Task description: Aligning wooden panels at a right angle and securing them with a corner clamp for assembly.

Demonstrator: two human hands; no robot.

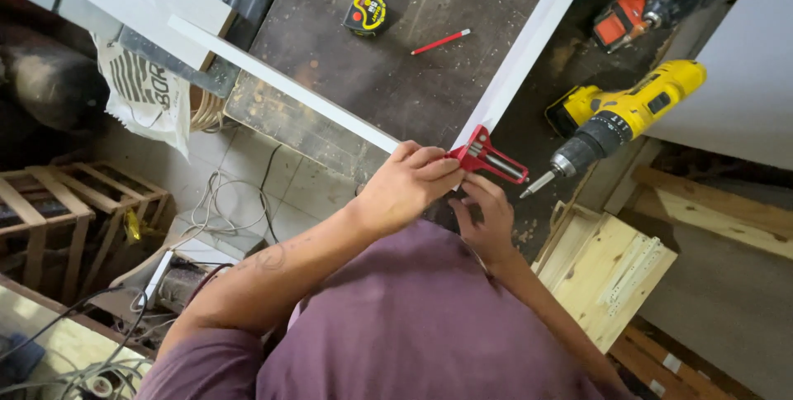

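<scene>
Red corner clamp [487, 158] — gripped between left hand [406, 184] and right hand [483, 217].

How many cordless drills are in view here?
2. A yellow drill lies on the bench right of the red corner clamp; an orange-and-black drill lies at the top right. Others may be out of frame.

1 head-worn camera looks steeply down from above the person's chest, close over the near edge of the dark bench [413, 78], facing across it toward its far edge.
</scene>
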